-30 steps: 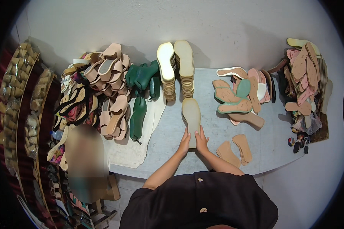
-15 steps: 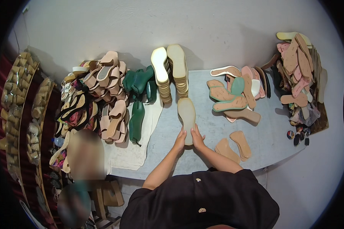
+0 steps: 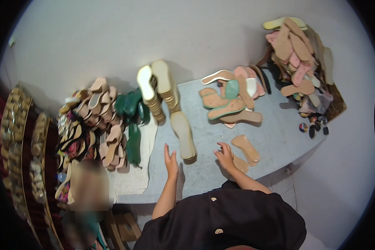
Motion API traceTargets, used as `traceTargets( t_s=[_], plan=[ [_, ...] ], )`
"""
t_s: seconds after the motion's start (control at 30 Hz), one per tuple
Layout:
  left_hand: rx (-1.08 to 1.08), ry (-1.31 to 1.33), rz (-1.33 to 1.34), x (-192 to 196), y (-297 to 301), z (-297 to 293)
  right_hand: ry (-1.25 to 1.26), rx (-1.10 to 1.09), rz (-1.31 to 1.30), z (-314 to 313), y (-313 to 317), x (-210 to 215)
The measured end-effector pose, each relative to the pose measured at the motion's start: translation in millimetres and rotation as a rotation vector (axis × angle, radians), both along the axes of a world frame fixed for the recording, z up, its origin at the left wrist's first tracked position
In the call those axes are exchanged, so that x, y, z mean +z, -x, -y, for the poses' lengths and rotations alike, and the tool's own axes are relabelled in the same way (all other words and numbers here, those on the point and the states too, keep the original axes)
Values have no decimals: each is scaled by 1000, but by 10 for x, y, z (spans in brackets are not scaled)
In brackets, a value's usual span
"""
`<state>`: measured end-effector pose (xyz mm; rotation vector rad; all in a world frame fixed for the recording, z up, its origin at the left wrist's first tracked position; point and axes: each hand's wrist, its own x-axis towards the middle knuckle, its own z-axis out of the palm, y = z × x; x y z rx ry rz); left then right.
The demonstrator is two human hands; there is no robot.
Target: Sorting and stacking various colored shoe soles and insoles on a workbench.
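A beige shoe sole (image 3: 183, 134) lies flat on the grey table (image 3: 275, 125), pointing away from me. My left hand (image 3: 170, 158) hovers open just left of the sole's near end, holding nothing. My right hand (image 3: 225, 156) is open too, fingers spread, right of the sole and right above a tan insole (image 3: 240, 163) at the table's near edge. Another tan insole (image 3: 246, 148) lies beside it.
Two tall stacks of soles (image 3: 158, 93) stand behind the sole. Green pieces (image 3: 131, 121) and a heap of sandals (image 3: 91, 121) fill the left. Loose soles (image 3: 231, 100) and a far-right pile (image 3: 298, 54) crowd the right. A white cloth (image 3: 133, 175) hangs over the front edge.
Both hands have let go of the beige sole and drawn back apart, left hand to the left, right hand toward the tan insoles. The view has shifted.
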<state>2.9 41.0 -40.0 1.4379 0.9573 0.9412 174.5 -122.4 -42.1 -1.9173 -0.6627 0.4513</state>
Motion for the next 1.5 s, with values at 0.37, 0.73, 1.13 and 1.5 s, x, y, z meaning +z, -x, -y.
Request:
traceTargets(
  t_s=[0.37,0.73,1.13,1.5],
  plan=[
    [-20,-280,-52,578,-1078,958,-68,-267,25,1330,-902,45],
    [-250,-530,-20,548,-2565,2014,-108,-337,70,2331,-2128,42],
    [-532,-993,-226,743,-4520,2043,-308,-293,50,2632,-3158,156],
    [-415,-1114,-657,297,-5406,1948,-332,-121,-142,2021,-3472,108]
  ],
)
